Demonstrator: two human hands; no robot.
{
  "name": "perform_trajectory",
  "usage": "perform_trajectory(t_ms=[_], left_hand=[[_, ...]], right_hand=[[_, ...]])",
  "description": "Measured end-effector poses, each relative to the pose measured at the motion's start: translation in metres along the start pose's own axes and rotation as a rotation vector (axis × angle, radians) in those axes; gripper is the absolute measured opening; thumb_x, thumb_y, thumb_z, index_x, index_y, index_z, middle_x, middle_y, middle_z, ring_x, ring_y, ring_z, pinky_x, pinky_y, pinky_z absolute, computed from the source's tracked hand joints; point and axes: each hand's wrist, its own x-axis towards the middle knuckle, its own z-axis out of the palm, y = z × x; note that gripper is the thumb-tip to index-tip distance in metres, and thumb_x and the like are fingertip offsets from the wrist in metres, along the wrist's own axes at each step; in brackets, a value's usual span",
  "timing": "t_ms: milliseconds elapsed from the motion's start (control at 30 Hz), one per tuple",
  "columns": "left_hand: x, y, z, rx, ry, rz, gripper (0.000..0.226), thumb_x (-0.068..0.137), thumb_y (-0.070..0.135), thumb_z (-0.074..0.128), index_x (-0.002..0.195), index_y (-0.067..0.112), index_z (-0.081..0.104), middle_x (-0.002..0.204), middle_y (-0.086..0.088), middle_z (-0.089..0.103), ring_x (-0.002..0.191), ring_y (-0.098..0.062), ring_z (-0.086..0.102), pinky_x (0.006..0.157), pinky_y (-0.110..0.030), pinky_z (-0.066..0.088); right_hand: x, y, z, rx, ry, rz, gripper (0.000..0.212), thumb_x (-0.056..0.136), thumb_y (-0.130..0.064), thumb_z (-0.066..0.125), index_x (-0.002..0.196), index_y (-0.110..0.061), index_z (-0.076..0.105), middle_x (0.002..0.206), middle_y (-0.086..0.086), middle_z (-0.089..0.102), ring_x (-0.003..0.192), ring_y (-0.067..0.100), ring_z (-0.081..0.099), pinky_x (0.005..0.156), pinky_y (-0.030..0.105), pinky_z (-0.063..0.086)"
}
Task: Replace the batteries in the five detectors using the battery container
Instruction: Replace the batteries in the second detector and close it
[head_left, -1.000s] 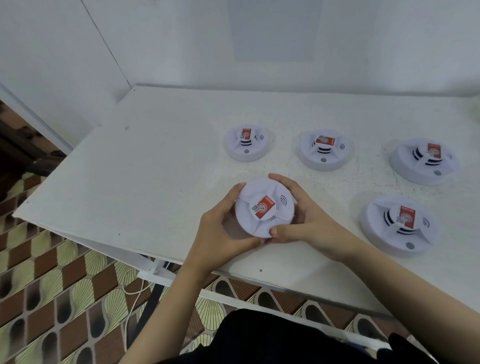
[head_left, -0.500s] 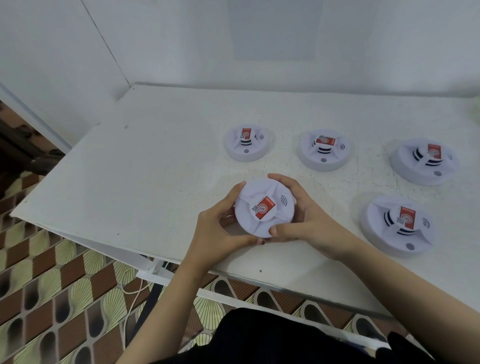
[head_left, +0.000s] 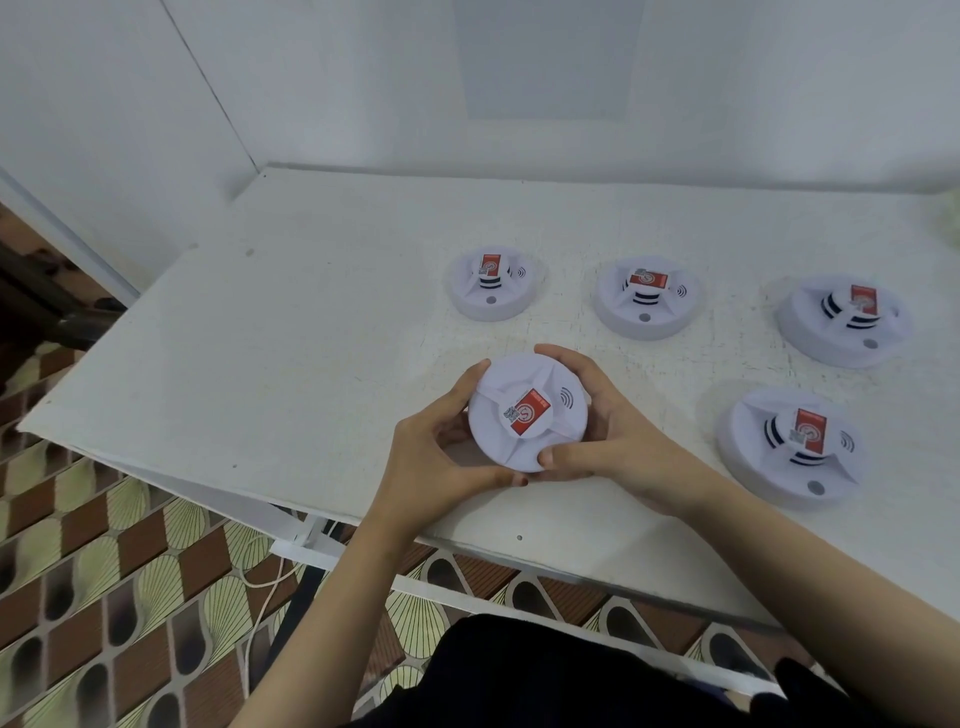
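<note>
Head view. The held detector (head_left: 527, 410), a round white unit, sits over the near part of the white table (head_left: 311, 338), close to its front edge. Its face points up toward the camera and carries a red label (head_left: 531, 413) and a signal-wave mark.

The left hand (head_left: 436, 452) grips the detector's left side: the thumb lies against the upper left rim and the fingers curl round the lower edge. The right hand (head_left: 613, 431) grips the right side: the fingers wrap over the far rim and the thumb presses on the near rim. The tips of both hands meet just below the unit. Whether the unit rests on the table or is lifted off it cannot be told.

Four more detectors lie flat on the table, each with a red label facing up. The back-left detector (head_left: 496, 283), the back-middle detector (head_left: 647, 296) and the back-right detector (head_left: 844, 319) form a row beyond the hands. The front-right detector (head_left: 789, 447) lies just beside the right forearm.

A patterned tile floor (head_left: 104, 597) and a white cable (head_left: 265, 582) show below the table edge.
</note>
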Motion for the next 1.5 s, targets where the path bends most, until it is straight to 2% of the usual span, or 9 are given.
perform_trajectory(t_ms=[167,333,467,633,967,1167,1267,1367,1500], left_hand=[[-0.0004,-0.0011,-0.0003,-0.006,0.001,-0.009,0.092,0.054,0.013,0.09,0.137,0.023,0.05,0.119,0.007,0.067,0.108,-0.007,0.064,0.089,-0.023,0.053],[0.0,-0.0001,-0.0004,0.004,0.007,0.001,0.091,0.05,0.024,0.089,0.13,0.041,0.048,0.114,0.019,0.067,0.102,-0.004,0.066,0.084,-0.017,0.052],[-0.0006,0.0024,-0.0004,0.0,0.009,0.01,0.09,0.051,0.025,0.089,0.128,0.043,0.047,0.113,0.023,0.067,0.101,-0.003,0.066,0.082,-0.016,0.052],[-0.0005,0.0035,-0.0004,-0.04,0.004,0.006,0.085,0.051,0.03,0.086,0.126,0.044,0.048,0.114,0.018,0.068,0.102,-0.005,0.066,0.084,-0.019,0.053],[0.0002,0.0039,-0.0014,-0.037,-0.005,0.022,0.083,0.053,0.031,0.085,0.126,0.045,0.047,0.113,0.024,0.066,0.103,-0.003,0.065,0.083,-0.015,0.051],[0.0005,0.0006,-0.0051,-0.103,0.019,0.0,0.088,0.048,0.026,0.087,0.129,0.033,0.051,0.118,0.013,0.067,0.107,-0.007,0.063,0.085,-0.019,0.051],[0.0021,-0.0005,-0.0076,-0.083,0.022,0.02,0.089,0.05,0.025,0.087,0.131,0.029,0.051,0.12,0.008,0.066,0.108,-0.014,0.063,0.086,-0.031,0.054],[0.003,-0.001,-0.008,-0.07,0.029,0.036,0.086,0.05,0.025,0.088,0.128,0.036,0.053,0.118,0.011,0.067,0.106,-0.022,0.062,0.086,-0.042,0.055],[0.0035,-0.0018,-0.0075,-0.071,0.026,0.038,0.085,0.05,0.025,0.088,0.126,0.04,0.053,0.116,0.012,0.068,0.105,-0.024,0.062,0.085,-0.04,0.055]], right_hand=[[-0.0006,-0.0003,-0.0003,0.007,-0.005,-0.005,0.084,0.072,0.012,0.066,0.134,-0.035,0.035,0.122,-0.011,0.057,0.114,0.014,0.057,0.077,0.032,0.055],[-0.001,0.0008,-0.0001,0.01,-0.002,-0.001,0.085,0.073,0.016,0.066,0.135,-0.034,0.034,0.124,-0.008,0.056,0.116,0.015,0.056,0.08,0.037,0.056],[-0.0007,0.0005,0.0001,0.031,-0.003,0.013,0.083,0.071,0.009,0.066,0.134,-0.035,0.036,0.126,-0.006,0.055,0.117,0.016,0.056,0.078,0.039,0.056],[-0.0008,0.0001,-0.0003,0.011,-0.008,0.007,0.084,0.072,0.01,0.066,0.134,-0.036,0.035,0.125,-0.009,0.055,0.117,0.015,0.056,0.078,0.037,0.056],[-0.0012,-0.0019,0.0028,0.007,-0.005,-0.001,0.084,0.071,0.008,0.066,0.136,-0.033,0.032,0.131,-0.001,0.049,0.118,0.016,0.054,0.075,0.033,0.055],[-0.0004,-0.0035,0.0029,-0.054,0.001,0.001,0.083,0.076,0.014,0.066,0.138,-0.031,0.03,0.125,-0.007,0.055,0.113,0.012,0.058,0.079,0.029,0.054],[-0.0012,-0.0016,0.0045,-0.065,0.046,0.002,0.085,0.07,0.006,0.071,0.137,-0.03,0.032,0.124,-0.001,0.057,0.11,0.018,0.059,0.083,0.031,0.054],[-0.0004,-0.0006,0.0052,-0.077,0.076,0.005,0.084,0.071,0.011,0.071,0.132,-0.032,0.034,0.12,0.004,0.06,0.107,0.026,0.061,0.084,0.038,0.055],[0.0004,-0.0016,0.0055,-0.096,0.088,0.007,0.082,0.073,0.016,0.068,0.131,-0.032,0.034,0.118,0.004,0.061,0.105,0.025,0.062,0.084,0.039,0.056]])
